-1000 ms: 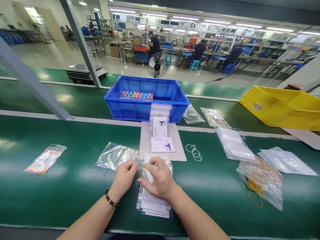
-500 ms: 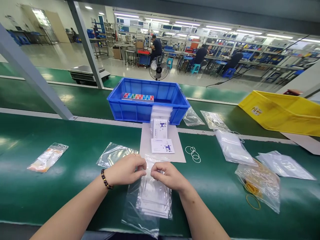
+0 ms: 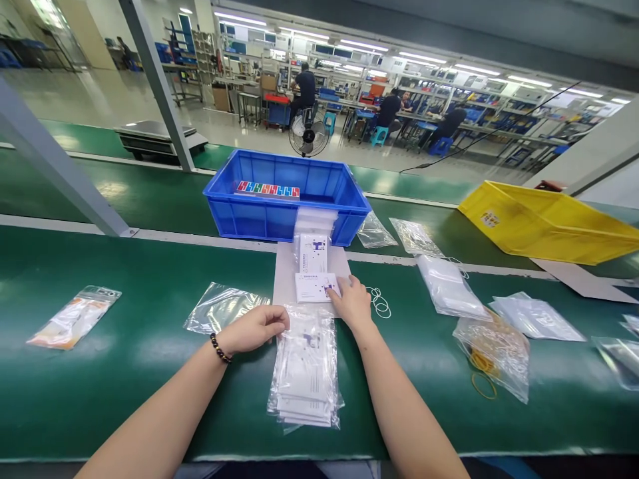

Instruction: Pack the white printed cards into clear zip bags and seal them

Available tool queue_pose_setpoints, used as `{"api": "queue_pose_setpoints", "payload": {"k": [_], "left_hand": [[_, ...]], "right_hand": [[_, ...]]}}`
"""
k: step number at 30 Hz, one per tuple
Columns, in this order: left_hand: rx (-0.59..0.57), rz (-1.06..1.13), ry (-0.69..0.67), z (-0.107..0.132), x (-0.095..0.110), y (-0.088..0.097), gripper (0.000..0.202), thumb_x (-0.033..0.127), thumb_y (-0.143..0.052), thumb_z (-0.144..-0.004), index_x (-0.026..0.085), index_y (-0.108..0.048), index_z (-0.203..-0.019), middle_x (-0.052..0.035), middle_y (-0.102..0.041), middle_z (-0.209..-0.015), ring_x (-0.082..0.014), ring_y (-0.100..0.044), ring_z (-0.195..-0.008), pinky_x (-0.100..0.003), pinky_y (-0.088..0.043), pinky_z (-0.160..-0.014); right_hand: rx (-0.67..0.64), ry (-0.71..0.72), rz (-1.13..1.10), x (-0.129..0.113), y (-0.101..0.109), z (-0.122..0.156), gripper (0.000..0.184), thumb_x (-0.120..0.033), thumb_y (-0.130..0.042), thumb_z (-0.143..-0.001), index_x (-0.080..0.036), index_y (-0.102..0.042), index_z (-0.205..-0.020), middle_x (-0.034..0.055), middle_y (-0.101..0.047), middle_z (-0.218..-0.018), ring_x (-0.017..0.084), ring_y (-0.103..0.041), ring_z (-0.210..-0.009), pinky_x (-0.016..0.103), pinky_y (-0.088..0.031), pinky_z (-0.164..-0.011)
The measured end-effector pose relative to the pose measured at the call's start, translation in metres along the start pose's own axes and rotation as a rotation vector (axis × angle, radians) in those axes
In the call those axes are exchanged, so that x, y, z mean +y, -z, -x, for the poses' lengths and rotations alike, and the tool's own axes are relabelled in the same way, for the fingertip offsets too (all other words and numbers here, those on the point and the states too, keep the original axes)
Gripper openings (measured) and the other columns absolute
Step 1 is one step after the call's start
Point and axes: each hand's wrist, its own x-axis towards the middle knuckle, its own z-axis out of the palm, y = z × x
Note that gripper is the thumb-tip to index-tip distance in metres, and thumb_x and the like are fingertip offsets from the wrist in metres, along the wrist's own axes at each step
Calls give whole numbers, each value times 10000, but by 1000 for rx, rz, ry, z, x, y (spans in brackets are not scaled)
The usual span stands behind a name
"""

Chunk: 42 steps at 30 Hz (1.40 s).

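A stack of clear plastic bags with printed cards inside [image 3: 305, 369] lies on the green belt in front of me. My left hand [image 3: 254, 328] pinches the top left corner of that stack, fingers closed. My right hand [image 3: 351, 303] reaches forward and its fingertips rest on a small white printed card [image 3: 313, 287], which lies on a grey sheet [image 3: 285, 276]. Another white card [image 3: 313, 253] stands just behind it.
A blue bin [image 3: 284, 216] with a colourful box inside sits behind the cards. A yellow bin [image 3: 544, 223] is at the far right. Clear bags [image 3: 219, 307], white rings [image 3: 380, 303], a bag of rubber bands [image 3: 494, 349] and an orange packet [image 3: 72, 317] lie around. People sit far behind.
My right hand let go of the bag mouth and moved forward to the small white card. My left hand stays at the bag stack's corner.
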Motion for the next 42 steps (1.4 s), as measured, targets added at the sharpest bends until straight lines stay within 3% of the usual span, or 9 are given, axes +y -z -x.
{"api": "queue_pose_setpoints", "payload": {"k": [7, 11, 14, 25, 27, 30, 33, 36, 42], "left_hand": [[78, -77, -55, -8, -8, -7, 170, 283, -479, -720, 154, -539, -628, 28, -478, -577, -104, -425, -554, -208, -343, -544], [91, -70, -41, -9, -7, -12, 143, 266, -474, -718, 157, -541, -656, 28, -484, -598, -107, -424, -566, -210, -337, -555], [80, -83, -36, -8, -5, -14, 146, 266, -472, -721, 158, -539, -648, 24, -500, -614, -110, -437, -578, -212, -338, -566], [44, -227, -61, -6, -4, -17, 203, 301, -443, -748, 164, -562, -657, -2, -561, -667, -141, -501, -638, -230, -364, -602], [40, -232, -55, -7, -5, -16, 203, 305, -447, -746, 163, -560, -657, -1, -564, -669, -142, -504, -641, -229, -369, -600], [24, -236, -41, -7, -6, -15, 206, 316, -454, -744, 162, -558, -655, 3, -557, -659, -140, -500, -634, -226, -369, -592], [17, -247, -39, -8, -6, -16, 214, 325, -455, -745, 161, -552, -648, 12, -532, -628, -131, -479, -602, -224, -358, -577], [22, -238, -46, -7, -5, -16, 211, 319, -452, -745, 160, -549, -647, 16, -516, -610, -124, -463, -585, -220, -351, -567], [19, -225, -36, -6, -5, -16, 206, 317, -458, -742, 158, -552, -650, 13, -520, -616, -125, -466, -591, -218, -350, -567]], "right_hand": [[-41, -133, -175, 7, 0, -6, 448, -259, -435, -789, -128, -418, -1217, 95, -581, -966, 211, -544, -883, 293, -387, -717], [-64, -114, -149, 4, -2, -6, 412, -444, -507, -726, -137, -552, -998, 90, -565, -924, 217, -542, -842, 289, -380, -660], [-85, -112, -101, 1, -3, -6, 322, -464, -517, -712, -161, -559, -812, 74, -560, -873, 202, -542, -794, 278, -365, -614], [-74, -184, -190, 11, -1, -8, 169, -309, -470, -770, -156, -542, -776, 64, -591, -775, 179, -557, -697, 264, -381, -577], [-60, -203, -184, 15, 2, -8, 215, -306, -447, -785, -132, -562, -841, 95, -594, -829, 200, -562, -748, 285, -401, -624], [73, -138, -129, 11, 2, -3, 412, -359, -493, -768, -109, -510, -1095, 175, -478, -1133, 283, -470, -1020, 375, -373, -810], [166, 185, -40, -3, -5, 6, 446, -385, -518, -765, -226, -494, -1181, 129, -273, -1342, 334, -248, -1219, 483, -226, -954], [69, 443, 23, -13, -13, 11, 289, -358, -454, -819, -328, -578, -1078, 32, -217, -1392, 330, -128, -1272, 540, -110, -985], [55, 264, 90, -3, -10, 7, 309, -339, -473, -804, -269, -580, -1085, 70, -285, -1359, 336, -173, -1255, 534, -150, -976]]}}
